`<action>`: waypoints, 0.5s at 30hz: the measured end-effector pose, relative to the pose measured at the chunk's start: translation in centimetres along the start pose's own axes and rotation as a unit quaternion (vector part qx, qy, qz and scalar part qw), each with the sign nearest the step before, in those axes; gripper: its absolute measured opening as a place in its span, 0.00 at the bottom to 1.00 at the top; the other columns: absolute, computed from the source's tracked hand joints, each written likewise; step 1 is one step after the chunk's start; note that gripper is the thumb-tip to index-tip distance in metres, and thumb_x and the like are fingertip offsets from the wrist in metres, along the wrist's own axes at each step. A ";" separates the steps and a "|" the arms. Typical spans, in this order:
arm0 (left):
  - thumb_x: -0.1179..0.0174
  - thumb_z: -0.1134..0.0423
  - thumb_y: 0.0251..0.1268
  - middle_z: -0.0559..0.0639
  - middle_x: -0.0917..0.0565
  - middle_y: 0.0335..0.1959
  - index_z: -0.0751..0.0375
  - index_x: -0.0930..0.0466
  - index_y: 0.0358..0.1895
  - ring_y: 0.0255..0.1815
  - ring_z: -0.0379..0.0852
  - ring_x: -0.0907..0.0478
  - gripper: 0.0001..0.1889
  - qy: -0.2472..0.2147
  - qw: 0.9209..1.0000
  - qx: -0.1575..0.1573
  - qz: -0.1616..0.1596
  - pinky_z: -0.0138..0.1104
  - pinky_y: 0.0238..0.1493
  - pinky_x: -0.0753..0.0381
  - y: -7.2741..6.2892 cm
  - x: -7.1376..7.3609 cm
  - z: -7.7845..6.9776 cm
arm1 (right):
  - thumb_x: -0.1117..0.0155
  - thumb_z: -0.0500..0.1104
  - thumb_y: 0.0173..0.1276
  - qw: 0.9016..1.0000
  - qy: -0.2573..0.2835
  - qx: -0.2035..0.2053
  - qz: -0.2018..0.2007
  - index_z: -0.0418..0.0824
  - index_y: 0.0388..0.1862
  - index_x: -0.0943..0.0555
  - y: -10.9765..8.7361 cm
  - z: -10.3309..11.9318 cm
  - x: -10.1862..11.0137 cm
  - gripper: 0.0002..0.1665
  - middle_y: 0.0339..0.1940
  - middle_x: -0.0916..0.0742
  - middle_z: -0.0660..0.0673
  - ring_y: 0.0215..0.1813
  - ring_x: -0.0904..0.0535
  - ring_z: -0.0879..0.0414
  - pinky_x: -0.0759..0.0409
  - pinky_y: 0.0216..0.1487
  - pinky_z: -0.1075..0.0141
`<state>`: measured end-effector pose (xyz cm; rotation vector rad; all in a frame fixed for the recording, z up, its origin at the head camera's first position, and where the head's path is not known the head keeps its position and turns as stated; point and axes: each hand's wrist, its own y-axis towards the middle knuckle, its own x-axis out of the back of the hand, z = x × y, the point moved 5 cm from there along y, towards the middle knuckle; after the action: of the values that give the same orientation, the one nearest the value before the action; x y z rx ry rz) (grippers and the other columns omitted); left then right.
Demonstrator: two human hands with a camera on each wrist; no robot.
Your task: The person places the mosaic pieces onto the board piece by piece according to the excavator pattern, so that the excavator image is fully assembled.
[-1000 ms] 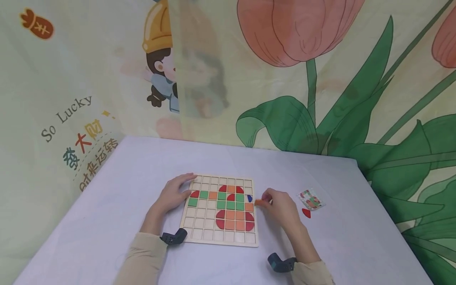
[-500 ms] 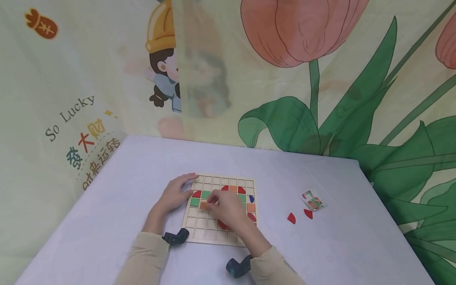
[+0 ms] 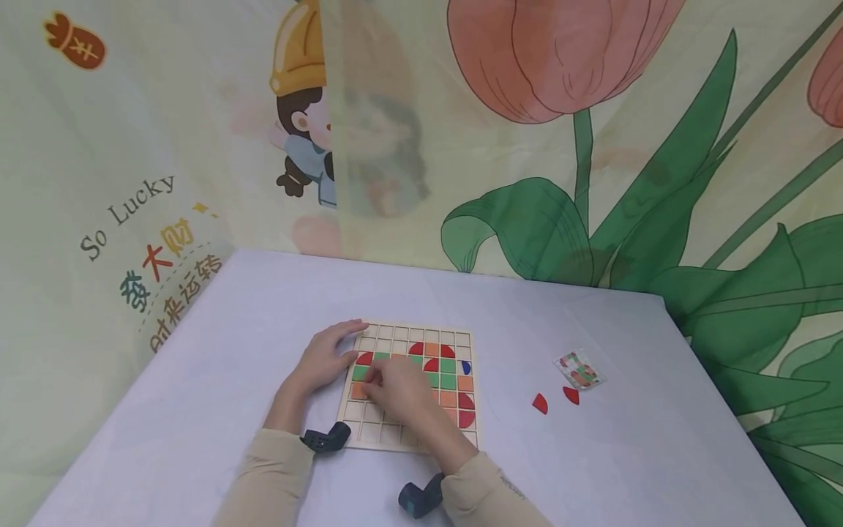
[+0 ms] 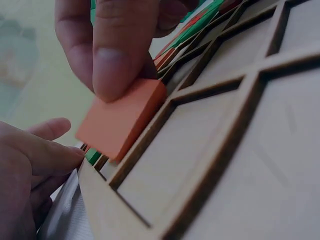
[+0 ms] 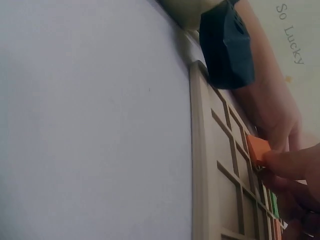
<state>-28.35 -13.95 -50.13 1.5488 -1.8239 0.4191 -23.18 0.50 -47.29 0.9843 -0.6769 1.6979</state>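
Note:
In the head view, my left hand rests at the upper left edge of a wooden grid board, thumb and fingers spread along the rim. My right hand reaches across the board and pinches an orange square tile between thumb and finger. In the left wrist view this tile is tilted over the cells at the board's edge, just below a green tile. The right wrist view shows the same orange tile at the fingertips. My right hand hides part of the tiles in the middle of the board.
Two red quarter-round tiles lie on the white table, right of the board. Beside them is a small pattern card. A blue half-round tile sits in the board's right column. Printed curtains hang behind the table.
My right hand has moved from the board's right side to its left column, carrying the orange tile. A second red tile now shows on the table. My left hand has stayed at the board's edge.

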 end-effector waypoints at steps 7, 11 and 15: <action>0.41 0.68 0.58 0.57 0.29 0.68 0.55 0.27 0.63 0.71 0.60 0.37 0.26 0.004 1.000 -0.007 -0.002 0.55 0.72 0.40 -0.1 0.0 -0.2 | 0.32 0.50 0.62 0.999 -0.042 -0.005 -0.003 0.49 0.34 0.15 0.0 0.2 -0.6 0.06 0.17 0.21 0.59 0.20 0.30 0.65 0.33 0.19 0.76; 0.41 0.68 0.58 0.56 0.29 0.68 0.55 0.27 0.63 0.71 0.59 0.37 0.26 0.001 1.000 -0.005 -0.003 0.55 0.72 0.40 0.0 0.1 -0.2 | 0.32 0.50 0.61 0.999 -0.041 -0.001 -0.006 0.50 0.34 0.15 0.1 0.2 -0.5 0.06 0.17 0.21 0.60 0.20 0.30 0.66 0.33 0.19 0.76; 0.41 0.67 0.59 0.55 0.30 0.68 0.54 0.27 0.64 0.72 0.58 0.38 0.26 -0.003 1.000 0.000 0.002 0.54 0.73 0.41 0.0 0.0 -0.2 | 0.32 0.49 0.60 1.000 -0.028 0.003 -0.005 0.50 0.32 0.14 0.1 0.0 -0.5 0.06 0.19 0.19 0.61 0.21 0.30 0.68 0.32 0.20 0.77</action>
<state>-28.33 -13.84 -50.01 1.5492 -1.8316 0.4156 -23.22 0.22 -47.68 1.0411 -0.7030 1.6687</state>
